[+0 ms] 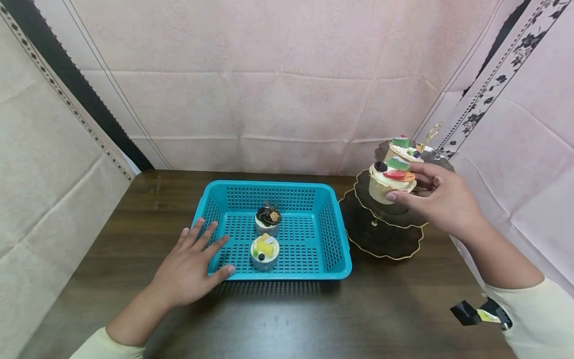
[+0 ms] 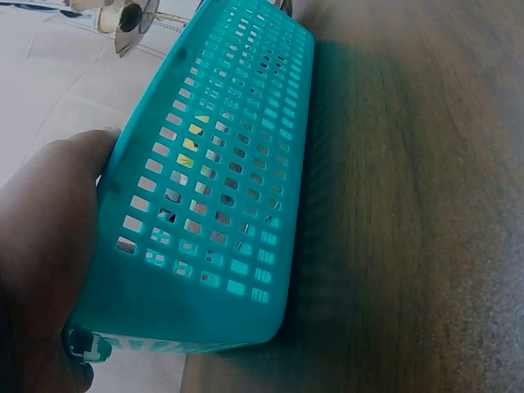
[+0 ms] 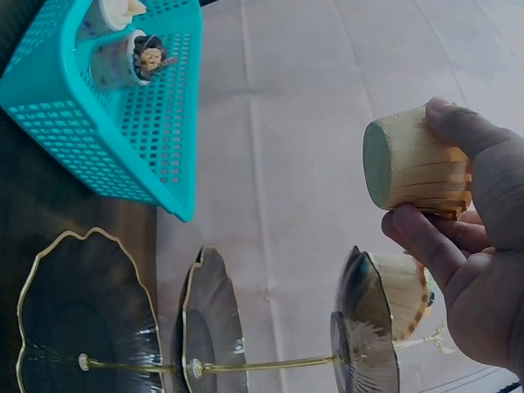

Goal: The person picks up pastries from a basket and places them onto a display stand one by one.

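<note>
My right hand point(image 1: 444, 197) pinches a cupcake point(image 1: 389, 187) topped with white cream, red fruit and a dark berry. Thumb and fingers grip the pale pleated wrapper, and the right wrist view shows its flat base point(image 3: 378, 168) lifted clear of the stand. Behind it, a second cupcake point(image 1: 400, 147) sits on the top tier of a dark, gold-rimmed tiered stand point(image 1: 381, 242). My left hand point(image 1: 186, 276), fingers spread, rests on the left rim of a blue plastic basket point(image 1: 298, 274). Inside the basket stand a chocolate-topped dessert cup point(image 1: 268, 219) and a yellow-topped one point(image 1: 264, 252).
Both the basket and the stand are on a dark wooden table point(image 1: 291, 324), the stand just right of the basket. A gold handle point(image 1: 434, 130) rises from the stand's top. Pale patterned cloth point(image 1: 269, 99) hangs behind and along both sides.
</note>
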A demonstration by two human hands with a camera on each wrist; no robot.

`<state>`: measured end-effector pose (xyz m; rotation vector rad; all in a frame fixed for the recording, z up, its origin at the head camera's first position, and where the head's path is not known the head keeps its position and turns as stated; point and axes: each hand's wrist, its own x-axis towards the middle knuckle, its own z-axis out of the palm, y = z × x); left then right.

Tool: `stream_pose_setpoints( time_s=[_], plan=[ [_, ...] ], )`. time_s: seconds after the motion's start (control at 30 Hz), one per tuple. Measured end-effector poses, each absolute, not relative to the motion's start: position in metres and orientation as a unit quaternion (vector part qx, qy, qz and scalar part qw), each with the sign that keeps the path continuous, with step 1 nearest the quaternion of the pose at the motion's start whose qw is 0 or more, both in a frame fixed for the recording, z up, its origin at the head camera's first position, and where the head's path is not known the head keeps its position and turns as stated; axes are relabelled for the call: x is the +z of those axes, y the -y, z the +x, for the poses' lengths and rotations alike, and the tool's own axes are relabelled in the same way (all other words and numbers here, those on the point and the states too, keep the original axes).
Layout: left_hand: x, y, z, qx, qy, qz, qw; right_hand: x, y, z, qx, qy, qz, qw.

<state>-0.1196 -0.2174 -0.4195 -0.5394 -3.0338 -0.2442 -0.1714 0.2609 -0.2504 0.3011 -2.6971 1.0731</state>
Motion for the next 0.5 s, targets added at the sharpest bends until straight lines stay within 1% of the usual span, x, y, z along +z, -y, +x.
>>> stream_pose_setpoints(
  time_s=[0.5],
  plan=[
    [-0.42,0.217,-0.119,-0.079,0.981,-0.176,0.025,-0.241,-0.281,-0.166,0.367,0.921,0.063,0.118]
  ],
)
